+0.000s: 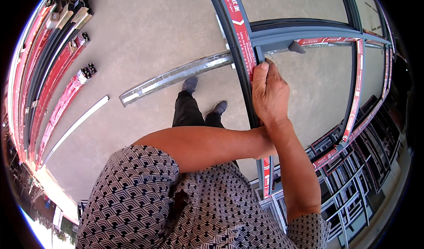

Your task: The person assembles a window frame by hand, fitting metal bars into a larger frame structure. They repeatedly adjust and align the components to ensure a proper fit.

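A large dark-grey metal frame (240, 57) with red printed protective film stands upright at my right, with a crossbar (304, 35) joining its sides. My right hand (270, 92) is closed at the inner edge of its near upright, just below the crossbar. Thumb and fingers come together on a narrow grey strip (259, 54) running along that upright. My left forearm crosses my body, and my left hand (266, 142) is at the same upright lower down, its fingers hidden behind my right wrist. A small grey flap (297, 47) hangs under the crossbar.
A long silvery metal channel (176, 77) lies on the concrete floor beyond my feet. Bundles of red-wrapped and black profiles (55, 72) lie at the left, near a thin white strip (75, 130). Several more metal frames (349, 182) are stacked at the lower right.
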A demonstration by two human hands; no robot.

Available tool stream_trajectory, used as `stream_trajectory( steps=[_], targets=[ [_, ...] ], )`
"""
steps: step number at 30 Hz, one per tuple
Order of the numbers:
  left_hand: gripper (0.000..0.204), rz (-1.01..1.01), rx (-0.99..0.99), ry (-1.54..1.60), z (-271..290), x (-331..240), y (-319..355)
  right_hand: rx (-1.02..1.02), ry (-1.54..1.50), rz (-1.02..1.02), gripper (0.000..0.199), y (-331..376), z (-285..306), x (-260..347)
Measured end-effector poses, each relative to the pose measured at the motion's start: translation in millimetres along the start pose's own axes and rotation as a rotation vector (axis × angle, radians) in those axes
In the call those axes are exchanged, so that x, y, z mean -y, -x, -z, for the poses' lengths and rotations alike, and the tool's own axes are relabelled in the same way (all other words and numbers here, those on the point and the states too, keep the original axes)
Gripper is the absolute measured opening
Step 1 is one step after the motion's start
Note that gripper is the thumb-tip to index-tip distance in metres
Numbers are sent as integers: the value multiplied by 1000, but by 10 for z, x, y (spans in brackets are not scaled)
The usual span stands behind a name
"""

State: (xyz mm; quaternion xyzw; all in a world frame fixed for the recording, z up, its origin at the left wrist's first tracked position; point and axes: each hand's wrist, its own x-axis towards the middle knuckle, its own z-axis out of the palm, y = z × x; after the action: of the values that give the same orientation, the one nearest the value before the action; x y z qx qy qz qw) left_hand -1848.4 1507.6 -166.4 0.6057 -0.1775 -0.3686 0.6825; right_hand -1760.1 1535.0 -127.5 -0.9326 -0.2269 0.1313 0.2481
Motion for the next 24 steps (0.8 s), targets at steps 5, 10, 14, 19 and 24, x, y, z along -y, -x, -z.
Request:
stream_trajectory(
  steps=[5,10,14,19,24],
  targets=[
    [7,-221,-176,-463,32,227,-41,13,105,42,40,-31,56,-18],
    [7,-276,46,-903,248,87,15,92,208,35,42,-43,138,22],
    [13,-314,10,-867,251,50,62,91,216,37,46,-30,147,-4],
    [11,-141,91,-856,363,-209,176,99,145,24,49,-27,122,-20],
    [16,-161,168,-949,425,-235,152,189,89,-59,54,-58,145,-55]
  ],
)
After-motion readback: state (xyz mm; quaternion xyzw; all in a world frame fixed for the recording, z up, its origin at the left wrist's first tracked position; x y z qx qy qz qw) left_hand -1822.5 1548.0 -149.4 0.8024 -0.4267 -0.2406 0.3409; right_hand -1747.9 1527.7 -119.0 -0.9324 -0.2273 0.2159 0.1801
